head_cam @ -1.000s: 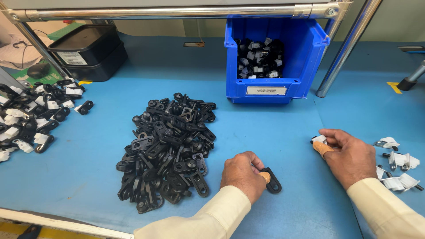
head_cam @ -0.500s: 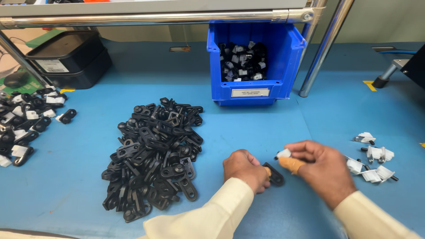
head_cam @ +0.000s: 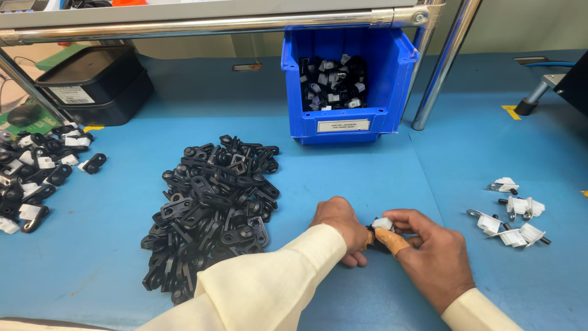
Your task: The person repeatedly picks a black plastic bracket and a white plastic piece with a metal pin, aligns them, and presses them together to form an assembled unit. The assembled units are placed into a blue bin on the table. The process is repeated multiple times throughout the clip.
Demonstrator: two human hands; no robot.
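My left hand (head_cam: 340, 227) rests on the blue table and pinches a small black plastic bracket (head_cam: 375, 236), mostly hidden between the hands. Meeting it from the right, my right hand (head_cam: 429, 257) holds a small white clip (head_cam: 383, 224) against the black piece; a tan finger cot covers the index fingertip. A large heap of black brackets (head_cam: 211, 205) lies just left of my left forearm.
A blue bin (head_cam: 349, 129) with assembled black-and-white parts stands at the back centre. Several white clips with metal pins (head_cam: 511, 214) lie to the right. Assembled parts (head_cam: 37, 178) pile at the left edge. Black trays (head_cam: 92, 86) sit back left; metal frame posts (head_cam: 438, 73) rise behind.
My right hand has come left from the white clips, carrying one to the black bracket in my left hand. The two hands now touch over the part.
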